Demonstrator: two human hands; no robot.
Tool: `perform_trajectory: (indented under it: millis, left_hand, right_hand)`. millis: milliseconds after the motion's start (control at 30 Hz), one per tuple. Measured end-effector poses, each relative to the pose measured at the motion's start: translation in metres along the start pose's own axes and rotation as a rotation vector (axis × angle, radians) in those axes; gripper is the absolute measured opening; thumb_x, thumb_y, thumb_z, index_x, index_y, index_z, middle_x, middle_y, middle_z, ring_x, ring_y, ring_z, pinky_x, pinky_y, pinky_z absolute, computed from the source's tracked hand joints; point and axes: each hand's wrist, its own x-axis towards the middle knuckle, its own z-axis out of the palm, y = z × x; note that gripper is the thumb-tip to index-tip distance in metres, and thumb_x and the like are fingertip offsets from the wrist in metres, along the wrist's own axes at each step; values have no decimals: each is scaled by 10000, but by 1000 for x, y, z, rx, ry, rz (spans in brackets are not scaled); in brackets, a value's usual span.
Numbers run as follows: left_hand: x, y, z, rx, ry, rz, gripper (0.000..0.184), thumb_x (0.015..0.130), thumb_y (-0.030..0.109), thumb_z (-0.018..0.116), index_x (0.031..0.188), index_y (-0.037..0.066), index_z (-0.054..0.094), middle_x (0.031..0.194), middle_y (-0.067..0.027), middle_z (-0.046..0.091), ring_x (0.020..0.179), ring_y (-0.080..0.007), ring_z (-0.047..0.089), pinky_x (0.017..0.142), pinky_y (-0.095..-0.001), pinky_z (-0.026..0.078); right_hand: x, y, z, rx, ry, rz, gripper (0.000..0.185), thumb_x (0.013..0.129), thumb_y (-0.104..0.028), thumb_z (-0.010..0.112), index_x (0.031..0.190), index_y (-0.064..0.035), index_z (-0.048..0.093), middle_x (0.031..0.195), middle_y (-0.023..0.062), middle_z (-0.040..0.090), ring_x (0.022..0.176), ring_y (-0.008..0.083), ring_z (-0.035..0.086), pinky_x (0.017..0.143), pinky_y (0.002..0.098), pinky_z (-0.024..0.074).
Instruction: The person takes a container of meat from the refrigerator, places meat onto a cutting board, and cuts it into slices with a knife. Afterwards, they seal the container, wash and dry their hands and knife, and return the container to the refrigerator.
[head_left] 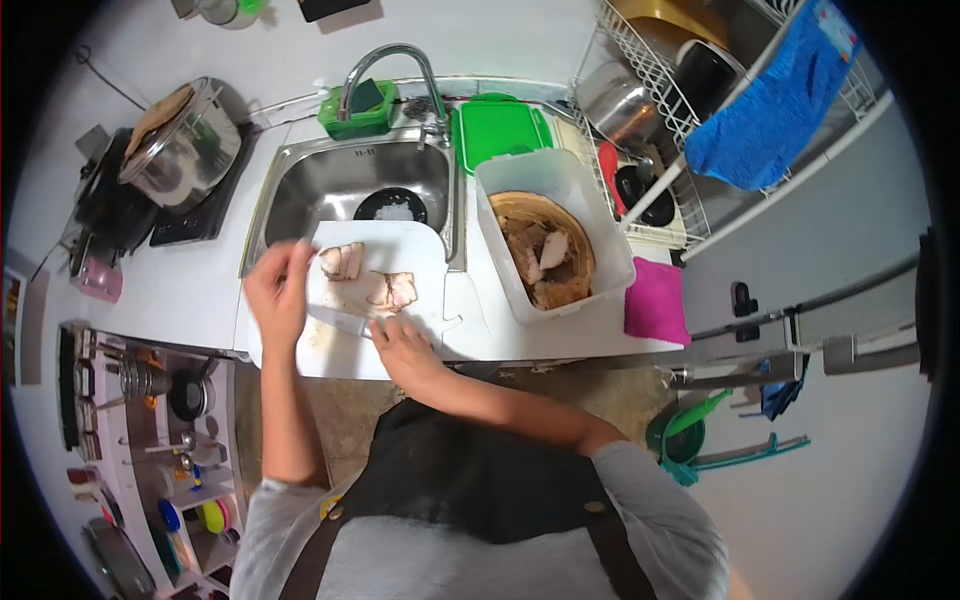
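A white cutting board (425,250) lies across the front edge of the sink and counter. Two pieces of sliced, pale-and-brown meat rest on it, one (342,262) at the upper left and one (392,291) at the centre. My left hand (280,290) is above the board's left edge, fingers closed together beside the upper piece; whatever is between them is too small to tell. At the board's front, my right hand (404,352) is closed around the handle end of a knife (338,319), whose blade points left, below the meat.
Right of the board, a plastic container (548,165) holds a brown bowl (580,225) with meat. Behind are the sink (320,180), faucet (390,50) and green lid (500,132). A pot (190,150) stands left; a dish rack (650,95) and pink cloth (656,302) are right.
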Motion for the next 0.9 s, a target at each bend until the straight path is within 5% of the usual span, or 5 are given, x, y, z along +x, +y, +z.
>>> perform_trajectory:
  millis: [133, 233, 500, 733, 900]
  left_hand:
    - [-80, -45, -49, 125, 156, -306, 254, 911, 179, 542, 910, -50, 652, 827, -87, 651, 736, -110, 583, 643, -237, 469]
    - [-127, -59, -59, 99, 253, -470, 241, 908, 179, 548, 944, -39, 643, 866, -84, 651, 811, -124, 605, 678, -237, 483]
    - [-130, -50, -45, -72, 354, -499, 286, 871, 141, 593, 1121, 1, 585, 944, -70, 638, 771, -79, 562, 660, -205, 458]
    - [-85, -62, -31, -220, 210, -481, 266, 812, 92, 652, 1057, -6, 615, 823, -38, 641, 663, -39, 522, 606, -183, 431]
    - [-48, -63, 4, -394, 14, -372, 208, 820, 60, 639, 1016, -9, 627, 791, -9, 628, 636, -17, 484, 567, -168, 401]
  right_hand:
    - [42, -17, 5, -178, 454, -160, 429, 795, -70, 478, 1184, 110, 456, 1160, 177, 448, 995, 307, 487, 777, 518, 448]
    - [114, -18, -114, -333, 183, -39, 207, 797, -127, 503, 875, -25, 666, 1003, 170, 591, 1059, 347, 497, 797, 567, 429]
    - [233, 151, -210, -422, -486, 577, 712, 760, -663, 519, 1179, -91, 586, 1269, 136, 517, 1188, 324, 471, 991, 422, 363]
    - [315, 319, -153, -343, -535, 437, 247, 775, -195, 543, 893, -32, 686, 884, 171, 670, 809, 321, 654, 772, 430, 493]
    - [284, 241, -279, -358, -50, 664, 206, 778, -165, 524, 780, -7, 656, 713, 130, 653, 556, 219, 623, 551, 393, 489]
